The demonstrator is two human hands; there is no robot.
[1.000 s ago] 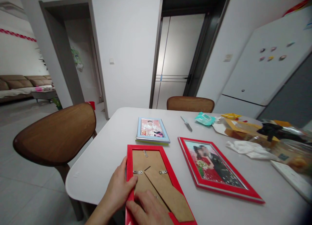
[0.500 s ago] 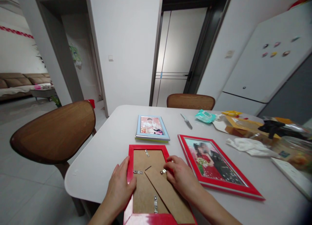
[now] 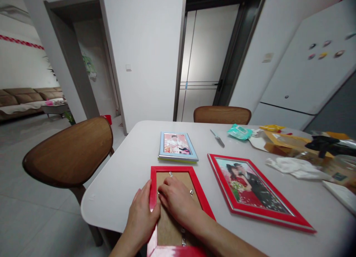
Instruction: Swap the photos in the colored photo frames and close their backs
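A red picture frame (image 3: 172,169) lies face down at the table's near edge, its brown backing board (image 3: 166,227) showing. My left hand (image 3: 142,214) grips the frame's left side, fingers along the outer edge and thumb over the top. Reaching across the board, my right hand (image 3: 179,199) has its fingertips pinched at the metal clip on the left inner edge; that clip is mostly covered. Another metal clip (image 3: 191,192) shows on the right edge, and one more metal clip (image 3: 170,174) at the top. My right hand and forearm hide much of the stand leg.
A second red picture frame (image 3: 222,183) lies face up on the right. Beyond is a blue picture frame (image 3: 160,147) on something green-edged. A knife (image 3: 218,139), teal wipes pack (image 3: 239,132), white cloth (image 3: 297,167) and packaging (image 3: 289,140) sit farther back. Wooden chairs (image 3: 69,153) flank the table.
My right hand has moved left, from the right-hand clip to the left-hand one. My left hand stays on the frame's left side. The view has shifted slightly.
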